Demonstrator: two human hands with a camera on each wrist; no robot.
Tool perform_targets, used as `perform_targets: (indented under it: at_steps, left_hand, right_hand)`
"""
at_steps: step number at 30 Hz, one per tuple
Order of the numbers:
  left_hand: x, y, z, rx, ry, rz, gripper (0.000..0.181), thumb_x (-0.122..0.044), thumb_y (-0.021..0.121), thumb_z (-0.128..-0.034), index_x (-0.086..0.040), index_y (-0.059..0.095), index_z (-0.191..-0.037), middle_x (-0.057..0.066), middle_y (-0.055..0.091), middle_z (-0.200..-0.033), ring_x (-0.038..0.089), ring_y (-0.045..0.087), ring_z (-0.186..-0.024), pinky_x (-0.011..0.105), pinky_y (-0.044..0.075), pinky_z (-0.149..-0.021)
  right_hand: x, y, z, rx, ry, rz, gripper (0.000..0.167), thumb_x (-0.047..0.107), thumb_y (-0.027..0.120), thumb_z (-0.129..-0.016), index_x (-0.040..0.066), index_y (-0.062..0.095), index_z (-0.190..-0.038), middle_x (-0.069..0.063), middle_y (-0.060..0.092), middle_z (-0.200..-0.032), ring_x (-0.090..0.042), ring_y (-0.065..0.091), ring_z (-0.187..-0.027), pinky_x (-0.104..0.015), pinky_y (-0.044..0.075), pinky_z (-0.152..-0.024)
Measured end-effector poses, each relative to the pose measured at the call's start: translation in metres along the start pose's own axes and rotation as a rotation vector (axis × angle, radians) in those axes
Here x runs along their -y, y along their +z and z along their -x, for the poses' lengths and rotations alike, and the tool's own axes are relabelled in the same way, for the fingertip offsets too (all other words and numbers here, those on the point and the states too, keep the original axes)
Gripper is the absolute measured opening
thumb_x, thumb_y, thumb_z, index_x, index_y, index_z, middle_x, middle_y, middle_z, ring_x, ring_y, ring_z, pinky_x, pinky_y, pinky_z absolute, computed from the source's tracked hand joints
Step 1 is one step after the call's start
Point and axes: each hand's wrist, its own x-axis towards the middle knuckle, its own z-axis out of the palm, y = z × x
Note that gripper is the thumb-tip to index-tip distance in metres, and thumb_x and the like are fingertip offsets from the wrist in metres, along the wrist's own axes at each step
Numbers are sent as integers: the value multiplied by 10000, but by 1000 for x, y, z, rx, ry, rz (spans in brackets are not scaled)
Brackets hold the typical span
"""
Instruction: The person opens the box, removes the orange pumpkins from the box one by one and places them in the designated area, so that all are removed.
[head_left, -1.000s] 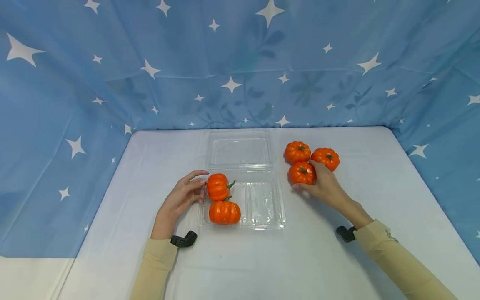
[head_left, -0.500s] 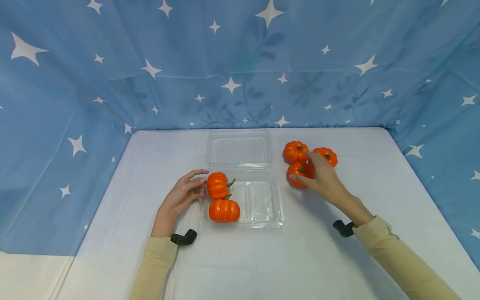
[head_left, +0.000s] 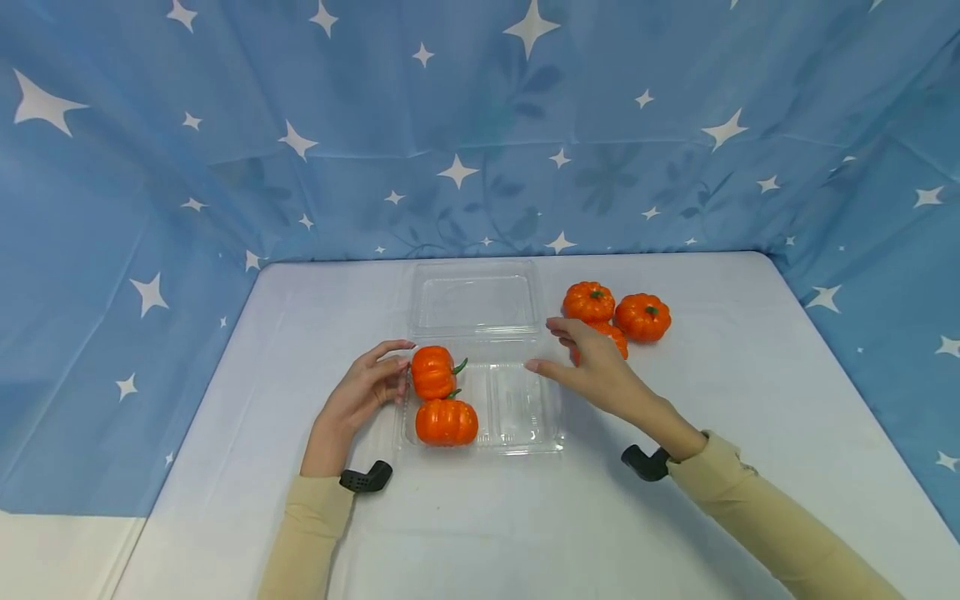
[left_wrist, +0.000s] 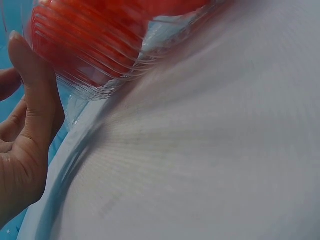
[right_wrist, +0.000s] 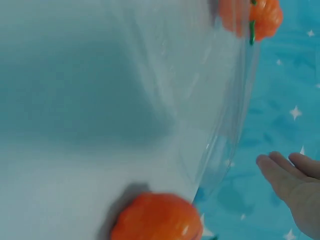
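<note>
A clear plastic clamshell box [head_left: 517,412] lies unfolded on the table with its lid [head_left: 476,304] toward the back. In its left side sit an upper orange pumpkin [head_left: 432,372] and a lower orange pumpkin [head_left: 447,423], both with green stems. At the box's left edge is my left hand [head_left: 363,390], fingers loosely bent; in the left wrist view its thumb [left_wrist: 37,90] lies against the ribbed wall. My right hand [head_left: 600,375] hovers by the box's right edge, thumb and fingers apart, holding nothing. It partly hides a pumpkin [head_left: 612,337] behind it.
Two more pumpkins, a back one [head_left: 588,300] and a right one [head_left: 643,317], are grouped with the partly hidden one right of the lid. A white cloth covers the table [head_left: 465,533]. A blue star-patterned curtain [head_left: 360,167] stands behind it.
My right hand has come away from the front pumpkin of the right-hand group and moved left toward the box, empty. That pumpkin stays with the others. My left hand has hardly moved.
</note>
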Motion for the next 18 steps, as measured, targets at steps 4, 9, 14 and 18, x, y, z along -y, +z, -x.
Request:
perform_targets:
  at_steps: [4,9,14,18]
  left_hand:
    - [1,-1,-1,1,-1,4,363,-109,529,-1075,-11,466,-1418,-7,622,-800,122,571,-610,234,526,-557]
    - [1,-1,0,1,3,5,342,-113,530,-1075,-28,482,-1403,-5,625,-796,122,571,-612,232,525,-560]
    - [0,-1,1,12,12,-2,368,-120,528,-1077,-8,462,-1422,-6,632,-792,117,570,-619,236,518,-562]
    - [0,-1,1,13,8,-3,391,-123,527,-1079,-1,443,-1440,-2,637,-785,118,571,-616,240,515,-557]
  right_hand:
    - [14,11,-1,56,-13,-34,779,386,786,-908,-45,467,-1473,-232,543,-1479,-440,558,-1335,-546,492,-1059]
    - [25,20,-5,107,-27,-28,766,388,788,-903,-33,482,-1465,-213,542,-1486,-425,553,-1347,-537,493,-1066]
    - [35,26,-11,141,-39,5,765,408,787,-901,-13,494,-1468,-189,546,-1490,-394,563,-1345,-522,503,-1062]
    - [42,30,-18,173,-33,28,758,397,796,-893,-5,505,-1465,-177,558,-1481,-377,573,-1335,-516,511,-1058]
